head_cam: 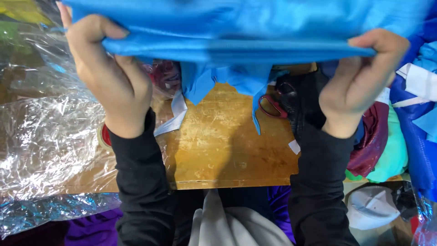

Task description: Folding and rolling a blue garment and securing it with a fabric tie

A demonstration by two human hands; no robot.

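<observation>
A folded piece of shiny blue fabric [241,32] is stretched across the top of the view, raised above a worn wooden table [223,141]. My left hand [107,73] pinches its left end, thumb on top. At the right end my right hand [359,79] grips the same folded edge. Both arms wear black sleeves. Loose blue strips hang from the cloth toward the tabletop. The upper part of the fabric runs out of view.
Crinkled clear plastic sheeting [45,136] covers the table's left side. Red-handled scissors [273,105] lie under the cloth. Maroon, green and blue fabrics [387,141] pile up at right. A white cap [371,207] sits low right. A tape roll [104,135] peeks beside my left wrist.
</observation>
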